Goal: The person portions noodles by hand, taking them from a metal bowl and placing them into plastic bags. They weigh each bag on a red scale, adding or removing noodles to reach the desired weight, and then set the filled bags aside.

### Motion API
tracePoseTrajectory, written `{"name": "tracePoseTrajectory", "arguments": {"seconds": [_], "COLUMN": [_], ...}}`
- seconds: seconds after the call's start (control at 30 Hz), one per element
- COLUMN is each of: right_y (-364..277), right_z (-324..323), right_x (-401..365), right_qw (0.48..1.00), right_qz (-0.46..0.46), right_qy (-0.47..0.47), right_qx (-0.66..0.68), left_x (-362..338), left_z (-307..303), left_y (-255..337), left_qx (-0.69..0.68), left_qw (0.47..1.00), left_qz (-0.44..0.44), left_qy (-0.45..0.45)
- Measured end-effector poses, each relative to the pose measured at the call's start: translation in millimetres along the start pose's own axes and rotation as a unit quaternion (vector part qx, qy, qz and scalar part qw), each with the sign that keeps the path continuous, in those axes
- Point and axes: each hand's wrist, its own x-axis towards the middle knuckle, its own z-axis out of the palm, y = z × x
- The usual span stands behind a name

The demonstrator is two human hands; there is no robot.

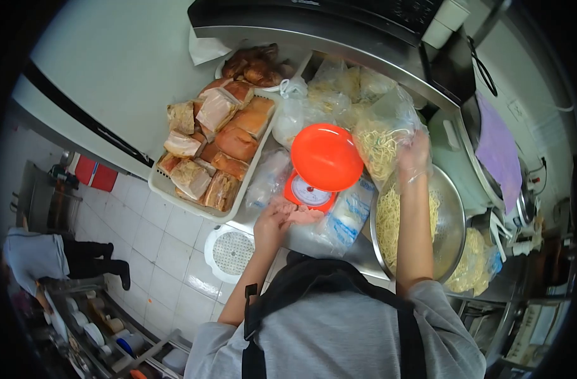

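My right hand is closed at the side of a clear plastic bag of noodles. Thin plastic film shows around this hand and wrist, and its fingers are partly blurred. Below the forearm sits a large steel bowl with loose yellow noodles in it. My left hand is closed on the edge of a crumpled pink piece, whose material I cannot make out. Just beyond it stands a red dial scale with a round red plate on top.
A white basket of large meat chunks stands left of the scale. Bags of noodles lie behind it, and a blue-printed plastic bag sits beside it. A black appliance overhangs the back. Another person stands at far left.
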Motion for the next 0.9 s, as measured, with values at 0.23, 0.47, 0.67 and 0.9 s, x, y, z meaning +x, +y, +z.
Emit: {"name": "tracePoseTrajectory", "arguments": {"seconds": [0.23, 0.47, 0.67, 0.9], "right_y": [20, 28, 7, -15], "right_z": [43, 41, 30, 44], "right_x": [110, 141, -35, -137], "right_qw": [0.981, 0.742, 0.960, 0.964], "right_qz": [-0.101, -0.130, -0.117, -0.158], "right_qy": [-0.063, -0.077, -0.061, -0.124], "right_qx": [-0.155, -0.653, -0.247, -0.177], "left_x": [-9, -20, 17, 41], "left_z": [-5, -18, -48, -1], "left_y": [2, 23, 114, 188], "left_qx": [-0.035, 0.008, -0.227, -0.132], "left_qw": [0.997, 0.997, 0.965, 0.932], "left_qz": [-0.063, -0.078, 0.003, 0.284], "left_qy": [-0.005, -0.026, -0.129, -0.181]}}
